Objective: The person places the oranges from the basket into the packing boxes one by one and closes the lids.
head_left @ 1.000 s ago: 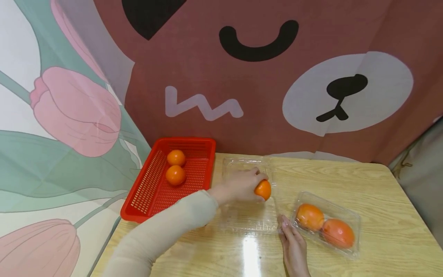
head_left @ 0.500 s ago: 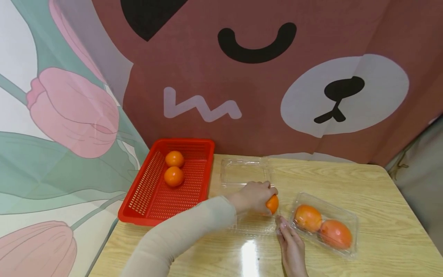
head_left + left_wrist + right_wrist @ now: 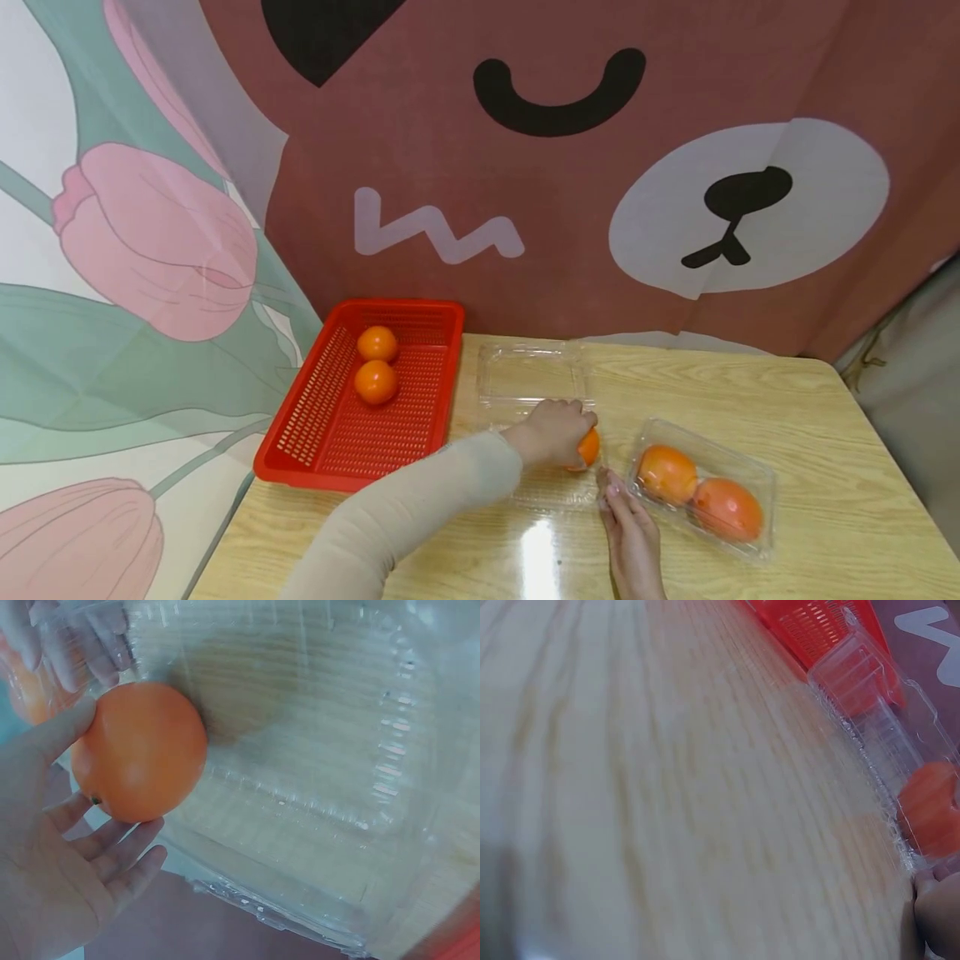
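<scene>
My left hand (image 3: 555, 431) grips an orange (image 3: 142, 754) low inside the right side of a clear plastic clamshell box (image 3: 558, 492). In the left wrist view the thumb and fingers reach around one side of the orange. The box's lid (image 3: 531, 372) lies folded back towards the wall. My right hand (image 3: 633, 542) rests at the box's front right corner, fingers extended against its edge. Only part of that hand shows in the right wrist view, at the lower right, close to the orange.
A red plastic basket (image 3: 450, 392) at the left holds two oranges (image 3: 377, 362). To the right, a clear box (image 3: 738, 458) contains two larger orange-red fruits (image 3: 697, 492). All stand on a wood-grain table (image 3: 825, 417) against a patterned cloth backdrop (image 3: 562, 208).
My left hand has carried the orange right and towards me, then lower into the box's front right part. The right hand keeps its place at the box's corner.
</scene>
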### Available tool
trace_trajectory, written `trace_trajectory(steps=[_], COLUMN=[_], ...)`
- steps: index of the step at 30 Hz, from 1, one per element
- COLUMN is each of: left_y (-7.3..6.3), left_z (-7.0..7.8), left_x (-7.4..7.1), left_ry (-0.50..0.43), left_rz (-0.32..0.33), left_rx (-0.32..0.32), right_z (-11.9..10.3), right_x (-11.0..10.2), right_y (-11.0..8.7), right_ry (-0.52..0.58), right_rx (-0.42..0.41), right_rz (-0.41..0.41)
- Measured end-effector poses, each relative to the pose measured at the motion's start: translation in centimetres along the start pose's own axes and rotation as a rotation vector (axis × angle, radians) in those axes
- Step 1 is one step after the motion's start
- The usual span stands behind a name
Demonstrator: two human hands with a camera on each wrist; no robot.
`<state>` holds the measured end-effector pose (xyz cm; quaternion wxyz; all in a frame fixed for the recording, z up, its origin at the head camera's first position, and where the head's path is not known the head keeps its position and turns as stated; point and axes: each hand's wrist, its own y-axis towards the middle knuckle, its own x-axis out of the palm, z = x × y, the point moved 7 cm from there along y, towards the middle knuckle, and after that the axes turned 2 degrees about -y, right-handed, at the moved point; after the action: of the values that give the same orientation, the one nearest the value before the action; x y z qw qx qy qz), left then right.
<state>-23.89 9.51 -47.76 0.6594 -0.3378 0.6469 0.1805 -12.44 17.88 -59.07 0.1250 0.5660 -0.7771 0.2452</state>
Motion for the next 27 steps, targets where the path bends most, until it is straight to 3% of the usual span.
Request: trace_trajectory(steps=[9, 18, 27], left_y=[0.0, 0.0, -0.6], left_z=[0.0, -0.3, -1.2], left_x=[0.3, 0.4, -1.5], left_ry=[0.001, -0.045, -0.138], left_rz=[-0.008, -0.003, 0.029], left_rx=[-0.003, -0.007, 0.007], right_z=[0.0, 0.1, 0.0], right_x=[0.1, 0.1, 0.1], right_y=[-0.1, -0.1, -0.1], right_ry=[-0.031, 0.017, -0.024], right_rx=[0.011, -0.011, 0.012], right_rz=[0.017, 0.023, 0.038])
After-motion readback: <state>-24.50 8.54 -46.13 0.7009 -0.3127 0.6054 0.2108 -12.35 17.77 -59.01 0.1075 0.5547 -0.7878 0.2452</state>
